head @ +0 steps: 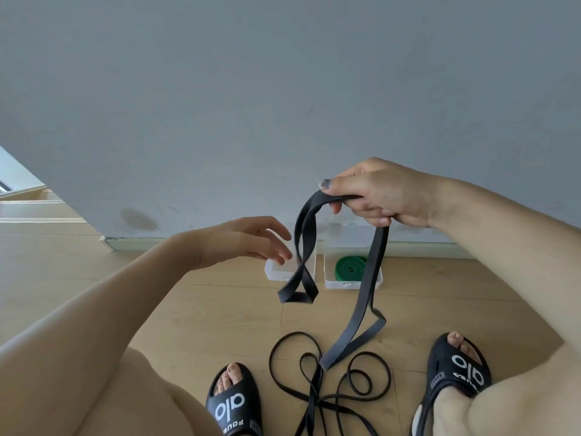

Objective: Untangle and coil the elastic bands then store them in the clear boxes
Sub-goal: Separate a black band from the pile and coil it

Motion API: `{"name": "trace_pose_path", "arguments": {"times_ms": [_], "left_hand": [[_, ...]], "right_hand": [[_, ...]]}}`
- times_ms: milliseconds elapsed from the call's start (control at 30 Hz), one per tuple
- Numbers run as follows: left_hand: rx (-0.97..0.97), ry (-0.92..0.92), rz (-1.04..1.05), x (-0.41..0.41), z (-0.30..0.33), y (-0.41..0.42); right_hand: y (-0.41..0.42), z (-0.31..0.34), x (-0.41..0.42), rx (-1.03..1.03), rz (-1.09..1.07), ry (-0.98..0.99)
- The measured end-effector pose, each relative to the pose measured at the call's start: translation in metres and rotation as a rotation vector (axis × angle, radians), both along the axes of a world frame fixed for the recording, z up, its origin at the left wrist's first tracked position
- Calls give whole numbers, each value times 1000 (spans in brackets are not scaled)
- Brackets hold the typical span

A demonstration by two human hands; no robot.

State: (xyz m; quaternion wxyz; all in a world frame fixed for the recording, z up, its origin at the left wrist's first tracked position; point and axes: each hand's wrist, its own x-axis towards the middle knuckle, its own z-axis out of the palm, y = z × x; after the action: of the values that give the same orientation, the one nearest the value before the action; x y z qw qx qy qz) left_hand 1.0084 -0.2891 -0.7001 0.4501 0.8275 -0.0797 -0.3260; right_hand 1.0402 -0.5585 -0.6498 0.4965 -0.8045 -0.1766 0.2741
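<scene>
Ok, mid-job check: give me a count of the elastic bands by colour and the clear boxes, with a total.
Black bands: 2, a wide black band held up in the right hand, and a thin black band tangled on the floor
Green bands: 1, a coiled green band in the right box
Clear boxes: 2, counting the left box
Total: 5

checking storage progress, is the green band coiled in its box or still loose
Coiled and in: the green band lies wound in a flat spiral inside the right clear box.
</scene>
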Motion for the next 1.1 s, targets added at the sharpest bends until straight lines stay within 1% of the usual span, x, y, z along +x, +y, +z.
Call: {"name": "trace_pose_path", "arguments": {"times_ms": [133, 233, 433, 667, 767, 867, 1000, 1033, 1100], "left_hand": [[135, 8, -25, 2, -7, -9], [238, 20, -99, 2, -15, -17], [388, -140, -198, 2, -36, -28], [498, -270, -165, 2, -61, -42], [543, -302, -168, 0, -74, -42], [598, -303, -169, 2, -82, -38], [616, -348, -93, 12, -79, -32], [588, -346, -31, 15, -79, -29], [469, -324, 148, 21, -76, -23]], "right_hand": [[2, -1, -2, -19, 36, 2], [2, 1, -1, 21, 9, -2], [-7, 7, 2, 130, -59, 7], [-10, 9, 3, 223, -112, 27], [-13, 9, 3, 259, -142, 38], [-17, 8, 4, 248, -166, 32], [-22, 2, 9, 171, -223, 6], [-23, -1, 10, 139, -239, -7], [-25, -5, 13, 73, -279, -32]]}}
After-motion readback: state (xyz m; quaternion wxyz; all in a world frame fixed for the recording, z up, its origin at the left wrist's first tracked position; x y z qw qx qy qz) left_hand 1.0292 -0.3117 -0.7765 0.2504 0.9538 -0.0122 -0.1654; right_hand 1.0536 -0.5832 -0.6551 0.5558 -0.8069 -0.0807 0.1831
